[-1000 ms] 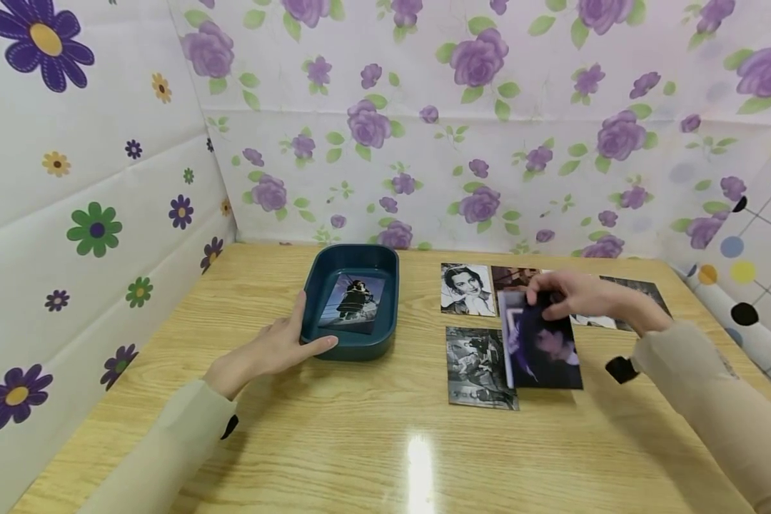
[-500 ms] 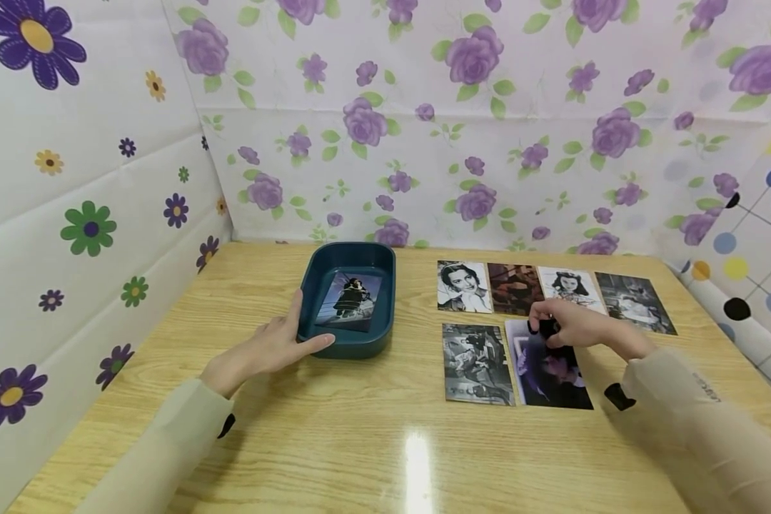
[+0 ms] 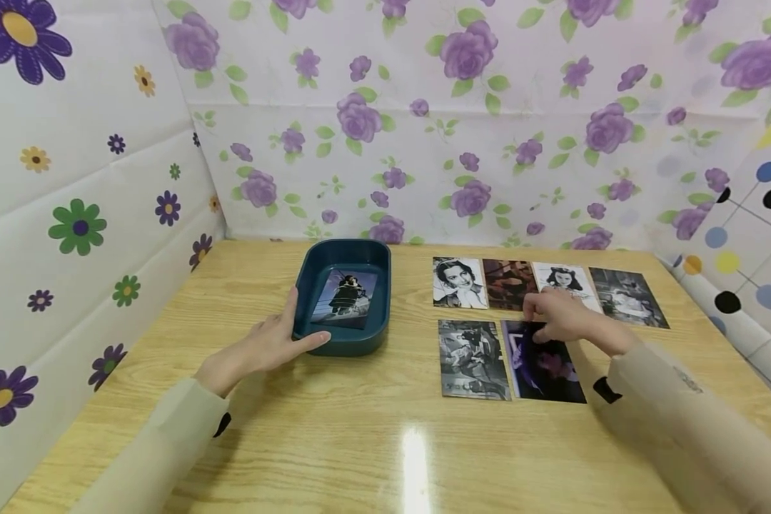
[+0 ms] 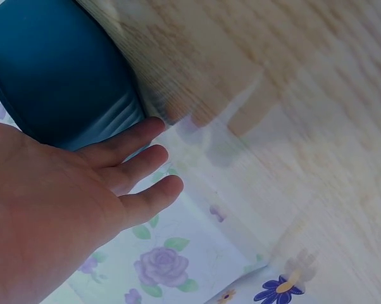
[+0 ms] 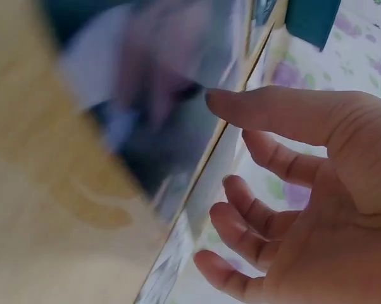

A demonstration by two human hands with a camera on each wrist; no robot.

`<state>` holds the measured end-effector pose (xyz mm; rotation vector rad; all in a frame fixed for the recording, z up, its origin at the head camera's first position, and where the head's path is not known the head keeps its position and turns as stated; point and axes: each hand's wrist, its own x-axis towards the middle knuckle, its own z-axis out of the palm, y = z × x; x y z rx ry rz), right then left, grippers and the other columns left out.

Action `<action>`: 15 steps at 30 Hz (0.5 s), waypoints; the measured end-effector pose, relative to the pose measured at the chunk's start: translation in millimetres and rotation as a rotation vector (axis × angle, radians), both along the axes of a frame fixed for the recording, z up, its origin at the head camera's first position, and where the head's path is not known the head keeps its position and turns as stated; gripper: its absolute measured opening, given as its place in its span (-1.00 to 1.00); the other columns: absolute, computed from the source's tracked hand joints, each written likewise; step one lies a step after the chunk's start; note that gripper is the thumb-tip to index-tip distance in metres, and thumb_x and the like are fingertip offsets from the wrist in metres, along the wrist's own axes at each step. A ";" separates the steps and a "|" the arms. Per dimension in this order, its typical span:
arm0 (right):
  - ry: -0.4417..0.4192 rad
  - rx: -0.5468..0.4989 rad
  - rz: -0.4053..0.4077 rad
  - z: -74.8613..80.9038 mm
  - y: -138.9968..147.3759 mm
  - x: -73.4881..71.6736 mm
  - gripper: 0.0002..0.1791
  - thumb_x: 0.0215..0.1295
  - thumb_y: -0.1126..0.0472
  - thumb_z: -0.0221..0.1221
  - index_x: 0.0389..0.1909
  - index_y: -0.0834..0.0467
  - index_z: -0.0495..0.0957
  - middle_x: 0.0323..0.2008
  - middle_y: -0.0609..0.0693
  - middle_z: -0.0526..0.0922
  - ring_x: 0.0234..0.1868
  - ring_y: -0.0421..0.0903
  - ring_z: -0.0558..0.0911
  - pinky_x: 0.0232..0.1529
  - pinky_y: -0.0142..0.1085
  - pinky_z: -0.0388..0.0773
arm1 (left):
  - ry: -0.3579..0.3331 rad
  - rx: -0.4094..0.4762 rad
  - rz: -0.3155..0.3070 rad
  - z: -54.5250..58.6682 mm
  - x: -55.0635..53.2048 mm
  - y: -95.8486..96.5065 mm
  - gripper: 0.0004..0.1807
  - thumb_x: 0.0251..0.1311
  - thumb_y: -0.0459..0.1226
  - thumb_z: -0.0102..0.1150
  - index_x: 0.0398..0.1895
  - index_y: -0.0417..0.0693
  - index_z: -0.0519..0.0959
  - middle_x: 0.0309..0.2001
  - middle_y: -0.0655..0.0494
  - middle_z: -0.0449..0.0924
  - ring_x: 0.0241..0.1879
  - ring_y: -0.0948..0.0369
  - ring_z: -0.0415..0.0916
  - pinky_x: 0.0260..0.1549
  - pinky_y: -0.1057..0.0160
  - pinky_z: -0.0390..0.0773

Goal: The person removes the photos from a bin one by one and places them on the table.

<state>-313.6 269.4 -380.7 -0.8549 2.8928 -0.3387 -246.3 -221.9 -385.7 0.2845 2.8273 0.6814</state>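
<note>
A dark teal oval-cornered tray (image 3: 380, 335) stands left of centre, with one photo card (image 3: 343, 300) lying inside. My left hand (image 3: 263, 350) rests against its near left corner, the thumb along the front rim. In the left wrist view the fingers (image 4: 140, 142) are straight beside the outer wall. On the right, a dark purple photo card (image 3: 546, 371) lies on the table. My right hand (image 3: 562, 314) is at its upper edge; in the right wrist view the thumb (image 5: 241, 107) touches the card and the other fingers bend loosely, apart from it.
Just left of the purple card lies a black-and-white photo card (image 3: 474, 360). Behind runs a row of several cards, from a portrait card (image 3: 459, 283) to a grey card (image 3: 628, 298). Flowered cloth (image 3: 424, 157) hangs behind the wooden table (image 3: 334, 442).
The right hand has lowered the purple card from a tilt above the table to flat beside the black-and-white card. My left hand has stayed at the tray.
</note>
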 end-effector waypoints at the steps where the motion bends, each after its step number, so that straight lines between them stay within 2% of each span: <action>1: -0.012 -0.046 0.016 4.0 -6.2 -4.8 -0.74 0.01 0.28 0.41 -0.37 0.12 0.48 -0.50 -0.03 0.35 -0.45 -0.12 0.26 -0.38 -0.24 0.17 | 0.005 -0.003 0.002 0.8 -0.3 -0.9 0.27 0.16 0.44 -0.14 0.48 -0.10 -0.63 0.49 -0.37 -0.07 0.44 -0.31 0.01 0.32 -0.40 -0.07; 4: -0.065 -0.230 0.085 18.7 -31.0 -22.3 -0.81 0.09 0.34 0.35 -0.40 0.21 0.49 -0.58 -0.03 0.37 -0.55 -0.18 0.29 -0.42 -0.34 0.28 | 0.009 -0.009 0.005 2.7 -0.5 -3.5 0.27 0.15 0.43 -0.14 0.48 -0.10 -0.62 0.48 -0.37 -0.06 0.43 -0.30 0.03 0.32 -0.38 -0.03; 7: -0.127 -0.360 0.095 35.2 -64.2 -38.0 -0.86 0.19 0.28 0.29 -0.37 0.21 0.50 -0.51 -0.01 0.46 -0.51 -0.18 0.38 -0.39 -0.36 0.39 | 0.009 -0.009 0.001 3.0 -0.1 -4.9 0.27 0.15 0.43 -0.13 0.48 -0.11 -0.61 0.48 -0.38 -0.05 0.43 -0.29 0.05 0.32 -0.37 0.00; 12: -0.166 -0.427 0.110 54.2 -130.7 -67.3 -0.86 0.33 0.13 0.21 -0.24 0.13 0.55 -0.26 0.03 0.60 -0.28 -0.05 0.57 -0.22 -0.28 0.51 | 0.015 -0.012 -0.003 2.2 0.6 -3.4 0.27 0.16 0.43 -0.13 0.49 -0.13 -0.60 0.47 -0.38 -0.02 0.43 -0.28 0.07 0.32 -0.37 0.00; 15: -0.174 -0.453 0.152 55.3 -169.7 -84.0 -0.83 0.36 0.07 0.18 -0.25 0.10 0.56 -0.26 0.02 0.61 -0.34 -0.06 0.54 -0.26 -0.27 0.48 | 0.019 -0.011 -0.009 1.6 0.3 -0.8 0.27 0.16 0.43 -0.13 0.49 -0.14 -0.58 0.47 -0.38 0.00 0.42 -0.27 0.09 0.32 -0.36 0.01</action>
